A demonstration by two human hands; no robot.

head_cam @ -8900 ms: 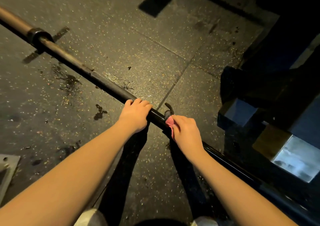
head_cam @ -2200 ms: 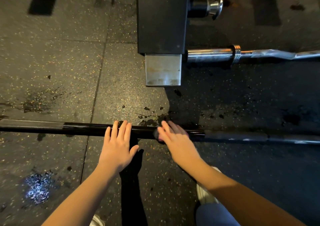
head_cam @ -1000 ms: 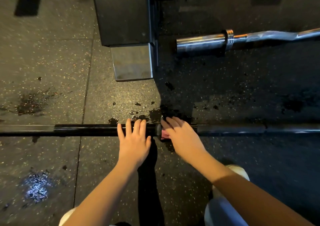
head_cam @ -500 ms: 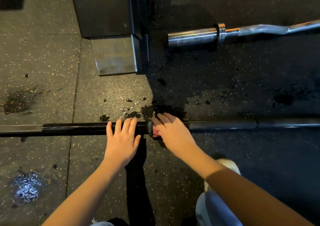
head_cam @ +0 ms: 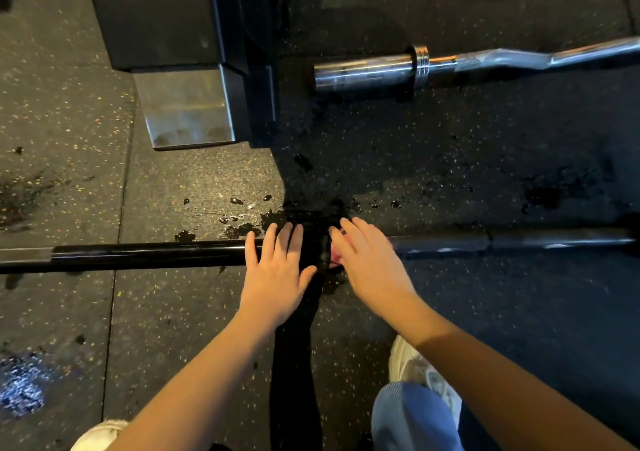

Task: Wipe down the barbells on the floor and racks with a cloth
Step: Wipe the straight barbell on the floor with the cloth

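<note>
A long black barbell (head_cam: pixel 138 255) lies across the speckled rubber floor, left to right. My left hand (head_cam: pixel 277 270) rests flat on its shaft with straight fingers. Just to the right, my right hand (head_cam: pixel 370 263) presses a pink cloth (head_cam: pixel 335 260) onto the bar with fingers stretched over it; only a small pink edge shows beside the palm. A chrome curl bar (head_cam: pixel 485 61) lies on the floor farther back at the right.
A black rack post with a steel foot (head_cam: pixel 187 114) stands on the floor behind the barbell, left of centre. Dark wet spots (head_cam: pixel 242 225) mark the floor by the bar. My white shoe (head_cam: pixel 412 364) and blue trouser leg are at the lower right.
Both hands have stayed together on the bar and shifted slightly along it. The view has slid, so the rack post and chrome bar sit lower in the frame.
</note>
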